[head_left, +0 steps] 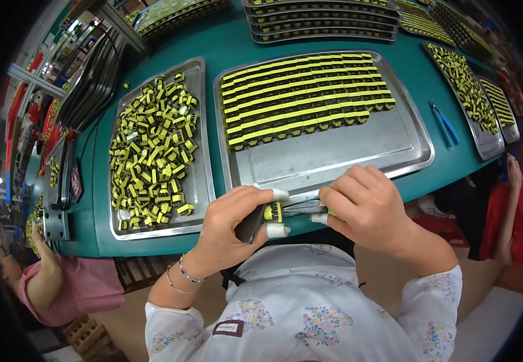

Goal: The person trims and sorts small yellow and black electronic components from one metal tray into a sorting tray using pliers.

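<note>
My left hand (232, 218) is closed around a small yellow-and-black coil component (273, 211), pinched between fingertips wrapped in white. A dark flat piece (250, 225) also shows in that hand, against the palm. In my right hand (365, 207) are tweezers (300, 208), gripped with the fingers closed and their metal tips against the component. Part of their grip is hidden by the fingers. Both hands are at the table's front edge, just before a metal tray (333, 158) with tight rows of yellow-and-black components (309, 90).
Left of that tray stands another tray (203, 145) heaped with loose components (153, 151). Blue-handled pliers (445, 125) lie at the right on the green table (225, 36). Stacked trays (321, 30) stand at the back. Co-workers sit at left (71, 283) and right (517, 217).
</note>
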### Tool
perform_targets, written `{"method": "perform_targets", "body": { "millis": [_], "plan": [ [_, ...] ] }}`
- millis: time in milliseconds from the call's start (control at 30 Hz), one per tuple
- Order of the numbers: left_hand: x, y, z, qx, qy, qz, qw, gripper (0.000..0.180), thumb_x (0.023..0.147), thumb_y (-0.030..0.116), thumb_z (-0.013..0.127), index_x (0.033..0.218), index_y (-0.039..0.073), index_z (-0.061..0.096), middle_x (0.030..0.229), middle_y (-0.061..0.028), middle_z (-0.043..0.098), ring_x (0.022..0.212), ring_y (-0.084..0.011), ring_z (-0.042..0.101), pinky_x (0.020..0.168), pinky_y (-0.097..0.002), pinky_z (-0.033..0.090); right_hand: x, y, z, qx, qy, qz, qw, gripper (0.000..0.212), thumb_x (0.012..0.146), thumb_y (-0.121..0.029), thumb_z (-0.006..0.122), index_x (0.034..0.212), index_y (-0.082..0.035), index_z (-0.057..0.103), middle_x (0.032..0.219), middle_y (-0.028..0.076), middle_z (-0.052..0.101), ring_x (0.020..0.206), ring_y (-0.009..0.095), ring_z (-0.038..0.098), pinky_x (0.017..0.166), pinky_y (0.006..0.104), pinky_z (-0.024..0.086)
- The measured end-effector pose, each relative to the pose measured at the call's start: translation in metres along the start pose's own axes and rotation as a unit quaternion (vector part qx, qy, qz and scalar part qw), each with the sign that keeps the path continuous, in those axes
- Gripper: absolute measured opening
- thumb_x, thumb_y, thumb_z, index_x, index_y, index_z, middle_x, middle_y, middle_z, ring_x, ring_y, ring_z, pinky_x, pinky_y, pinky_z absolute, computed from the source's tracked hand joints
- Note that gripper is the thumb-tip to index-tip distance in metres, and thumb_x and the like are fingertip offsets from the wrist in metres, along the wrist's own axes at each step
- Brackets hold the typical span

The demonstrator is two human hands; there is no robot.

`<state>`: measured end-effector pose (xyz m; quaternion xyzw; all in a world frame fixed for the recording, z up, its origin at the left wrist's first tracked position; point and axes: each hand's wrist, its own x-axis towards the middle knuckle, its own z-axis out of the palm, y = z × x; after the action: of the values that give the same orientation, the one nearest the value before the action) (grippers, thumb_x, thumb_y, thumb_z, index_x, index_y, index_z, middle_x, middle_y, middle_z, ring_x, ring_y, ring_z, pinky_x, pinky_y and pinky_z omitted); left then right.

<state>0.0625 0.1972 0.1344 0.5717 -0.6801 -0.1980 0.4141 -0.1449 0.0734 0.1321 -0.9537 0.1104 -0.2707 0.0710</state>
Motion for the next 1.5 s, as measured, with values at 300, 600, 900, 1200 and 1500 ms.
{"method": "perform_targets", "body": {
  "millis": [300,600,900,1200,1500],
  "plan": [
    [-0.001,0.004,-0.006,0.048,-0.018,0.030,0.998,0.034,0.068,0.010,0.075,0.098,-0.001,0.062,0.080,-0.0112,0.063,0.067,-0.0252,0.058,0.062,-0.0296,0.045,0.003,0.002,0.002,-0.027,-0.018,-0.031,0.999,0.031,0.049,-0.012,0.068,0.078,-0.007,0.058,0.070,0.002,0.049,0.064,0.020,0.048,0.055,0.0326,0.038],
    [-0.008,0.012,-0.013,0.052,-0.066,0.033,0.996,0.033,0.065,0.010,0.073,0.096,0.001,0.064,0.076,-0.0097,0.062,0.062,-0.0247,0.056,0.057,-0.0305,0.044,-0.003,-0.005,-0.001,-0.039,-0.021,-0.073,0.996,0.029,0.048,-0.014,0.064,0.075,-0.008,0.056,0.066,0.001,0.044,0.059,0.018,0.046,0.050,0.0292,0.036],
    [-0.014,0.008,-0.015,0.061,-0.075,0.040,0.995,0.037,0.062,0.006,0.069,0.097,0.000,0.064,0.077,-0.0099,0.063,0.063,-0.0254,0.057,0.057,-0.0308,0.044,-0.003,-0.009,-0.004,-0.037,-0.028,-0.068,0.997,0.026,0.049,-0.012,0.062,0.073,-0.007,0.056,0.065,0.001,0.044,0.058,0.017,0.045,0.049,0.0287,0.036],
    [-0.018,0.011,-0.015,0.073,-0.091,0.037,0.993,0.036,0.061,0.004,0.071,0.096,-0.001,0.064,0.080,-0.0104,0.065,0.063,-0.0252,0.058,0.056,-0.0302,0.045,-0.007,-0.013,-0.004,-0.032,-0.041,-0.068,0.996,0.026,0.048,-0.012,0.062,0.073,-0.006,0.057,0.064,0.001,0.044,0.057,0.016,0.045,0.048,0.0282,0.035],
    [-0.018,0.013,-0.015,0.081,-0.086,0.046,0.992,0.035,0.062,0.005,0.072,0.096,-0.001,0.063,0.080,-0.0100,0.065,0.061,-0.0238,0.057,0.056,-0.0297,0.044,-0.007,-0.014,-0.009,-0.030,-0.050,-0.060,0.997,0.027,0.048,-0.010,0.063,0.074,-0.006,0.058,0.066,0.001,0.046,0.058,0.017,0.046,0.048,0.0287,0.034]
  ]
}}
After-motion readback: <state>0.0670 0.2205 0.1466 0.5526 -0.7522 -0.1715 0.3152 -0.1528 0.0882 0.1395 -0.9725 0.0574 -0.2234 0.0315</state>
